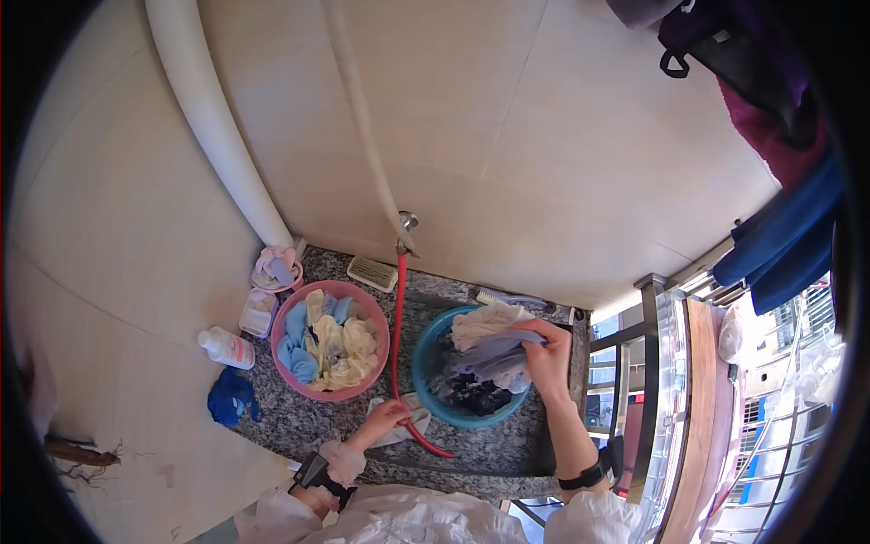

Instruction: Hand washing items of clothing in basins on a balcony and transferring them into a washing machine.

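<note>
My right hand (pixel 549 359) is closed on the edge of a pale grey-lavender garment (pixel 494 352), lifting part of it above a blue basin (pixel 420 379). Lower parts of the garment hang into the basin, over dark wet cloth (pixel 476 397). My left hand (pixel 388 417) is closed around a red hose (pixel 397 340) near its lower end. The hose runs down from a wall tap (pixel 407 223), and its free end lies on the stone counter. Beneath the left hand is a light grey cloth (pixel 412 422), partly hidden.
A pink basin (pixel 384 335) of white, yellowish and blue clothes stands left of the hose. Beside it are a white bottle (pixel 227 348), a blue cloth (pixel 233 396) and a small soap box (pixel 258 313). Brushes (pixel 372 273) lie along the wall. Railings (pixel 648 390) flank the right side.
</note>
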A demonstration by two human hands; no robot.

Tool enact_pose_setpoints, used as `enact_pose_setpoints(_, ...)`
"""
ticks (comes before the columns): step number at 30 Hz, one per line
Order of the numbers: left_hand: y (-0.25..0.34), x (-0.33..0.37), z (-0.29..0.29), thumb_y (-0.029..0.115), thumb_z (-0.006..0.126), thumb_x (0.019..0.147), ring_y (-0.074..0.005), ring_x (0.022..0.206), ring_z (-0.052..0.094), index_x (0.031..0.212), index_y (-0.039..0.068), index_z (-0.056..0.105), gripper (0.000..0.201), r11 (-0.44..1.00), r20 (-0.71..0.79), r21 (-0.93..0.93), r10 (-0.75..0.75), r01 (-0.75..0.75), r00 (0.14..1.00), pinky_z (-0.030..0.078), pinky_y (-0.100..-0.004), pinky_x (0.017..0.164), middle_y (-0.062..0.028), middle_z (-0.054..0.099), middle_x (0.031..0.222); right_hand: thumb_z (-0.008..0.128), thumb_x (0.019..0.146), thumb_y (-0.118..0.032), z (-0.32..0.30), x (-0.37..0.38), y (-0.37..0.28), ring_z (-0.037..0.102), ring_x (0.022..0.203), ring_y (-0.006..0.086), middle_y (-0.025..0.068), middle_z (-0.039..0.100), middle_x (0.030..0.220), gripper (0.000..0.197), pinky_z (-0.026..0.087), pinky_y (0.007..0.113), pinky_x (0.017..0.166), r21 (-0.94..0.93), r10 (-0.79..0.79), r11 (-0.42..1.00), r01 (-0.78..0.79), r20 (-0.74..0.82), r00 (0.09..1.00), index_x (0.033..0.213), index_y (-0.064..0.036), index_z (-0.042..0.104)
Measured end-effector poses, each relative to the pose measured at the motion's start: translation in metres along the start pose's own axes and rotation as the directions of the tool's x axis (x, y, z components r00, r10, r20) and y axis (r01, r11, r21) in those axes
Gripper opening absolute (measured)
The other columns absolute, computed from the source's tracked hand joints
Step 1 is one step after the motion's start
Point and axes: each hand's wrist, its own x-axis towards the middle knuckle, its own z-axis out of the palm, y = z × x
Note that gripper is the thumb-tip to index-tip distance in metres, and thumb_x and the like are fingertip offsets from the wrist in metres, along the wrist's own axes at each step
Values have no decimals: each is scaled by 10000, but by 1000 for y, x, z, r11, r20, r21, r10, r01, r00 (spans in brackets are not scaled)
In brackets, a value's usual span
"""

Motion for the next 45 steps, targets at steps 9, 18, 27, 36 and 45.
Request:
enact_pose_setpoints(9,-9,-1,-11,139,579,898,-119,836,622,1086,52,581,207,995,-13,28,-91,91,996,472,-244,711,-34,648,973,510,710,-43,56,2,171,664,807,243,114,692,823,266,495,326,742,-320,271,908,-271,-47,961,888,-64,705)
enact_pose_setpoints(18,-22,13,-5,133,576,899,-111,817,620,1080,62,586,195,987,-52,45,-154,156,987,477,-240,695,-32,651,968,604,745,-201,7,-44,257,429,1230,388,174,502,1285,537,382,546,944,-977,310,214,19,86,947,1274,-199,509)
enact_pose_setpoints(27,-3,20,24,139,583,899,-102,793,623,1066,64,594,184,996,41,17,-92,92,995,477,-234,661,-28,653,962,601,763,-93,81,-37,313,372,1247,405,215,446,1323,707,312,573,980,-929,130,270,253,295,947,1408,-214,338)
enact_pose_setpoints(36,8,-45,-55,131,585,896,-106,811,624,1076,48,586,199,994,-244,-93,-72,51,967,484,-226,684,-40,653,958,676,582,-116,46,-20,269,640,913,357,182,674,928,505,503,432,810,-626,324,739,-249,6,946,1086,-121,642)
enact_pose_setpoints(45,15,-95,-113,157,576,892,-139,805,629,1084,46,556,223,979,-454,-163,38,-125,890,503,-270,682,-59,653,970,724,560,-19,-6,-32,176,658,851,207,145,688,887,488,488,299,789,-192,178,960,-201,-131,975,1036,24,628)
